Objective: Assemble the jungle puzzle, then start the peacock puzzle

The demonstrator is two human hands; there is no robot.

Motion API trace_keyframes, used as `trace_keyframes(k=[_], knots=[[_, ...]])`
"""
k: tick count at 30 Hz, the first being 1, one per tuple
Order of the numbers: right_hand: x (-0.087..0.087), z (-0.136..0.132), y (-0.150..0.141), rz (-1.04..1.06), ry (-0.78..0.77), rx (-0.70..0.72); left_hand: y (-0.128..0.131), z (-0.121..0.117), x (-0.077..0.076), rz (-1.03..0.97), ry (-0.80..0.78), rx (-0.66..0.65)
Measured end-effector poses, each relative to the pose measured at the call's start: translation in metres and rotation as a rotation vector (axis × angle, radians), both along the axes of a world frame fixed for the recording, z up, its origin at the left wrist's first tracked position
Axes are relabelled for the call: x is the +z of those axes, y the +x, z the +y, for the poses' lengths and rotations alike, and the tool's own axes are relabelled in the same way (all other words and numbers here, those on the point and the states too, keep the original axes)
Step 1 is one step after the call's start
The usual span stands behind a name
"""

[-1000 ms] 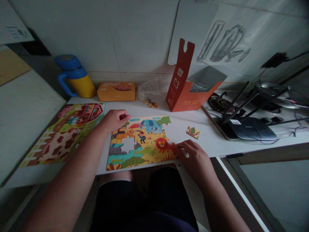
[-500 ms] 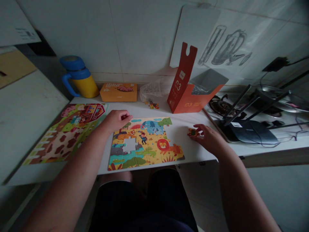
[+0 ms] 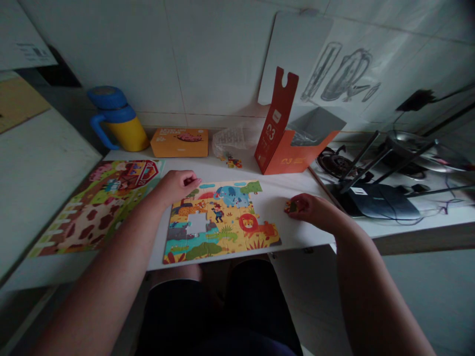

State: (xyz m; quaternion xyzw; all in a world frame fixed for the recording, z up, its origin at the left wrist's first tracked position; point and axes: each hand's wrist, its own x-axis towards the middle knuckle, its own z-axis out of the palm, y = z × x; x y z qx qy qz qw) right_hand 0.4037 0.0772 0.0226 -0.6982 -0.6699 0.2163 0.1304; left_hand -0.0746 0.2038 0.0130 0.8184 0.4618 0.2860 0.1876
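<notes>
An animal jigsaw puzzle [image 3: 230,242] lies flat on the white counter, showing an elephant, a lion and a crocodile. It has a piece-shaped gap left of the middle and another at the upper right. To the right of it, my right hand [image 3: 317,212] pinches a small puzzle piece [image 3: 291,206] just above or on the counter; the fingers cover part of it. My left hand [image 3: 178,186] rests with fingers curled at the puzzle's upper left corner, with nothing visible in it. Behind the puzzle lie loose puzzle pieces [image 3: 234,162].
A farm picture puzzle [image 3: 92,212] lies left, under my left forearm. Along the wall stand a blue-yellow jug [image 3: 128,131], an orange box [image 3: 180,143], a clear plastic bag [image 3: 230,139] and an opened red-orange box [image 3: 297,153]. A black router [image 3: 378,200] and gas stove [image 3: 339,163] sit right.
My right fingers have closed further round the puzzle piece, which has turned slightly. My left hand stays at the puzzle's corner. The whole view has shifted slightly.
</notes>
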Motion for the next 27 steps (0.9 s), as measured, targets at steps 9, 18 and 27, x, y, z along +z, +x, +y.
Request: trace_keyframes(k=[9, 18, 27], knots=[[-0.0037, -0.0042, -0.0013, -0.13, 0.091, -0.019, -0.0006, -0.0006, 0.0003, -0.004, 0.024, -0.007], [-0.0026, -0.0046, -0.0015, -0.097, 0.013, -0.142, -0.0011, -0.0025, 0.003, 0.01, 0.032, 0.005], [-0.0009, 0.0001, 0.0042, -0.137, -0.072, -0.163, -0.0018, -0.0014, 0.0036, 0.0, 0.041, 0.001]])
